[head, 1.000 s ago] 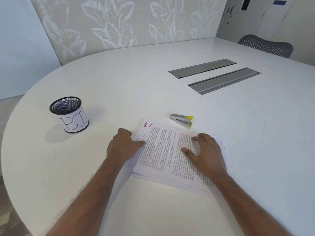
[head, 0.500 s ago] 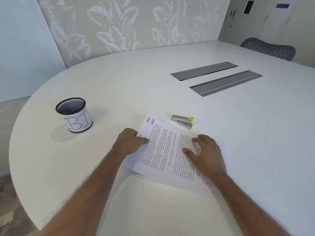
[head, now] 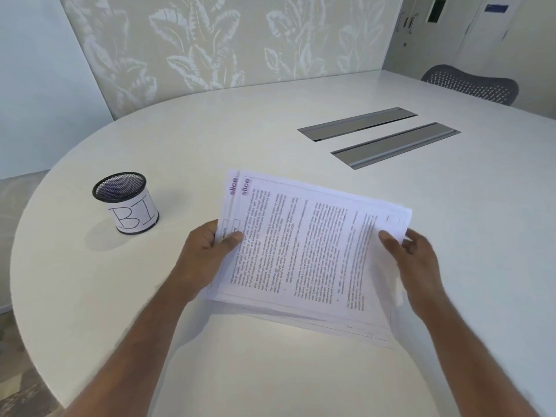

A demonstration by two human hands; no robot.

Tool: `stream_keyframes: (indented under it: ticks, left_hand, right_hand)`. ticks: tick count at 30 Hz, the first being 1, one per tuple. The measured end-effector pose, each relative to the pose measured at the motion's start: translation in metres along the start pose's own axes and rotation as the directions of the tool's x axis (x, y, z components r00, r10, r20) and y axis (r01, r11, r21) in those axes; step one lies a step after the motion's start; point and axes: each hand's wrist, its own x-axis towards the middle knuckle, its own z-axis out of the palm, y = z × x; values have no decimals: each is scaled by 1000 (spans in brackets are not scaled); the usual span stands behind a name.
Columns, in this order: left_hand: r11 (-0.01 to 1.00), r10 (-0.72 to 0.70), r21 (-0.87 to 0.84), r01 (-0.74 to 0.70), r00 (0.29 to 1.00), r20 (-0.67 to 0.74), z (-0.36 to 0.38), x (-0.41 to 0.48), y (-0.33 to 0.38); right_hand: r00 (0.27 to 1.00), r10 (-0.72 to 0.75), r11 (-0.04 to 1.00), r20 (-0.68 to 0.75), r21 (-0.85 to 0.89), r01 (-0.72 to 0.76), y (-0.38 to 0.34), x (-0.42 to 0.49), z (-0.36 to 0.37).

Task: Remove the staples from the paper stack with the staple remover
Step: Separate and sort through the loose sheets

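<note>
A stack of printed paper sheets (head: 304, 251) is lifted off the white table (head: 270, 145), tilted up toward me. My left hand (head: 207, 257) grips its left edge, thumb on top of the top sheet. My right hand (head: 415, 260) holds the right edge, thumb on the top sheet and fingers behind. The raised stack hides the grey and yellow staple remover. I can make out no staples on the sheets.
A black mesh cup (head: 126, 203) with a white label reading "BI" stands to the left of the stack. Two grey cable flaps (head: 379, 136) are set into the table beyond it. A dark mesh chair (head: 472, 84) sits at the far right.
Both hands went from resting on the flat stack to gripping its edges and lifting it off the table. The staple remover, visible before, is now covered by the raised sheets.
</note>
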Motion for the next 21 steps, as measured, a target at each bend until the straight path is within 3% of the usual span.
stream_keyframes:
  ticks: [2, 4, 9, 11, 13, 14, 16, 18, 21]
  left_hand:
    - [994, 37, -100, -37, 999, 4, -2, 0, 3]
    - [989, 41, -143, -39, 999, 11, 0, 2, 5]
    - [978, -83, -183, 99, 992, 96, -3, 9, 12]
    - [972, -181, -155, 179, 984, 2, -4, 12, 10]
    - [959, -237, 107, 263, 948, -211, -5, 15, 1]
    - [899, -217, 317, 303, 936, -279, -4, 15, -3]
    - [684, -222, 640, 351, 935, -276, 2, 9, -7]
    - [524, -265, 770, 364, 929, -258, 14, 2, -6]
    - [438, -238, 831, 343, 936, -261, 31, -2, -4]
  right_hand:
    - [963, 40, 961, 266, 253, -110, -5, -4, -1]
    - [916, 21, 911, 400, 369, -182, -6, -7, 2]
    - [942, -26, 915, 334, 388, -112, -3, -2, 1]
    - [946, -28, 913, 322, 393, -107, -2, 1, -4]
    - [958, -18, 908, 286, 405, -103, -2, 5, -12]
    - [964, -15, 907, 264, 410, -98, -3, 6, -17]
    - [972, -12, 902, 233, 421, -90, -3, 9, -26]
    - [977, -11, 897, 215, 433, -86, 0, 11, -34]
    - [977, -18, 886, 213, 457, -84, 4, 13, -41]
